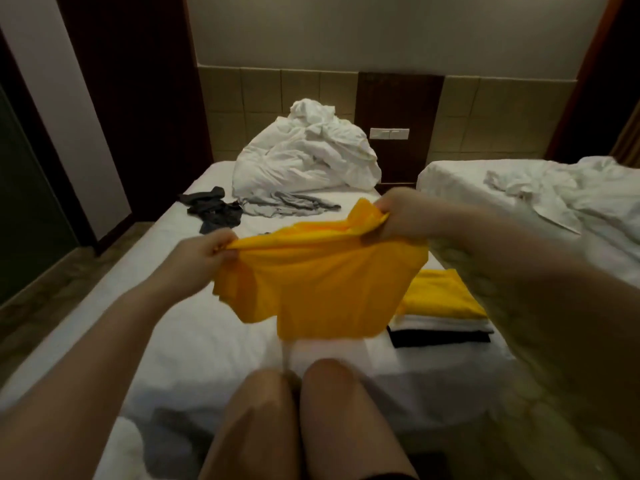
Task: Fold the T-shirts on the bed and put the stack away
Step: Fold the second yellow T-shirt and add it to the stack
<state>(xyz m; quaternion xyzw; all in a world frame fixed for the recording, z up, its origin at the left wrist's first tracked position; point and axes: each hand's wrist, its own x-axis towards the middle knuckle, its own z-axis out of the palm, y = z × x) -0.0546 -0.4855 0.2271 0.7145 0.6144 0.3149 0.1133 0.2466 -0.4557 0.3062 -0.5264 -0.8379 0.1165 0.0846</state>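
I hold an orange-yellow T-shirt [322, 282] up over the white bed [180, 327], stretched between both hands. My left hand [204, 252] pinches its left upper edge, and my right hand [403, 216] grips the bunched fabric at its upper right. The shirt hangs down loosely in front of my knees. To the right on the bed lies a folded stack [446, 306] with a yellow shirt on top, a white one under it and a black one at the bottom. Further up the bed lie an unfolded dark grey T-shirt [214, 211] and a light grey T-shirt [287, 204].
A crumpled white duvet [308, 157] is heaped at the head of the bed. A second bed [540, 202] with rumpled white sheets stands to the right across a narrow gap. My bare knees [301, 403] rest on the near end of the bed. Floor runs along the left side.
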